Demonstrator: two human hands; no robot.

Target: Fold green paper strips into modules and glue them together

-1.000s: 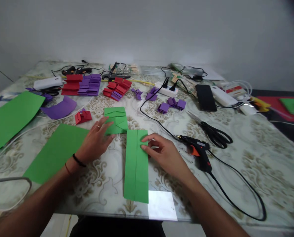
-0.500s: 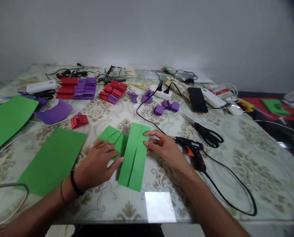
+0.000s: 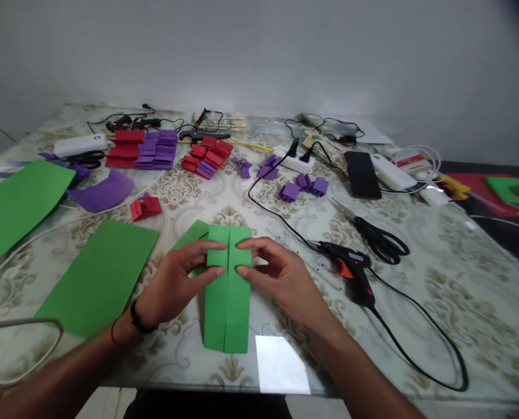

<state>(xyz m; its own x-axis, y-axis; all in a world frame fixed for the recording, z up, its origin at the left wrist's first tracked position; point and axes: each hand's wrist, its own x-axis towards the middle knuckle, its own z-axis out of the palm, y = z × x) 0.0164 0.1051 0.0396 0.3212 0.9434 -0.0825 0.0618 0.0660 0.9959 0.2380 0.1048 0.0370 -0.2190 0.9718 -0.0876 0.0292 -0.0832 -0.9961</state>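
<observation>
A long green paper strip [image 3: 227,302], folded so two flaps meet along its middle, lies upright in front of me on the glass table [image 3: 438,279]. My left hand [image 3: 176,282] pinches its upper left flap between thumb and fingers. My right hand [image 3: 277,273] pinches the upper right flap in the same way. A second folded green piece [image 3: 188,235] lies partly hidden under my left hand and the strip.
A flat green sheet [image 3: 100,276] lies to the left, a larger one [image 3: 17,203] farther left. A black and orange glue gun [image 3: 351,273] with its cable and black scissors [image 3: 373,230] lie to the right. Red and purple folded pieces [image 3: 155,150], a power strip [image 3: 292,160] and a phone [image 3: 362,173] sit behind.
My left hand left the other folded green piece and came onto the strip. Both hands turned the strip straight and pulled it nearer, over that piece.
</observation>
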